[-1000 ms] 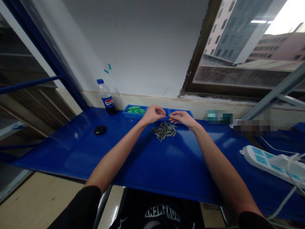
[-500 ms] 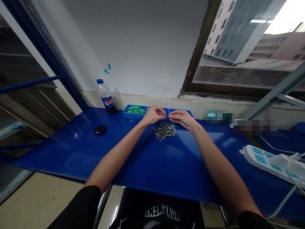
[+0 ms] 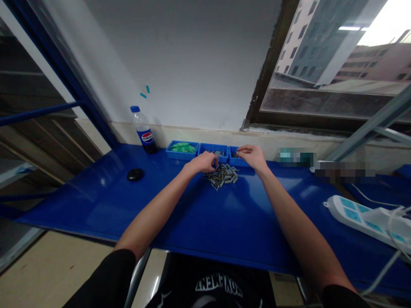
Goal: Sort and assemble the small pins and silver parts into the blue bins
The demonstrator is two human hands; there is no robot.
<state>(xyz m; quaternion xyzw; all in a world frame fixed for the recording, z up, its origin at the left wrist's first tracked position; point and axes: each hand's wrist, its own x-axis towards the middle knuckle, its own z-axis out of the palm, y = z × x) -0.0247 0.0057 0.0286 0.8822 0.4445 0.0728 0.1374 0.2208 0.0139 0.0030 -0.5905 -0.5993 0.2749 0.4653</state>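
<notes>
On the blue table lies a pile of small grey cylindrical pieces and thin metal pins (image 3: 224, 176). My left hand (image 3: 203, 162) reaches to the pile's upper left edge, its fingers curled in a pinch; what they grip, if anything, is hidden. My right hand (image 3: 253, 157) hangs over the right blue bin (image 3: 244, 163), thumb and fingers closed together at its opening; anything between the fingertips is too small to name. The middle blue bin (image 3: 205, 158) holds several grey pieces. Small dark pieces show inside the right bin.
A left blue bin (image 3: 180, 156) holds green packets (image 3: 183, 147). Behind it, by the wall, stands a cola bottle (image 3: 146, 134). A black rounded object (image 3: 135, 174) lies at left. A white power strip (image 3: 359, 218) with cables lies at right.
My hands were together above the pile, with a thin piece between their fingertips. They have parted: the left came down to the pile, the right moved right, over the right bin.
</notes>
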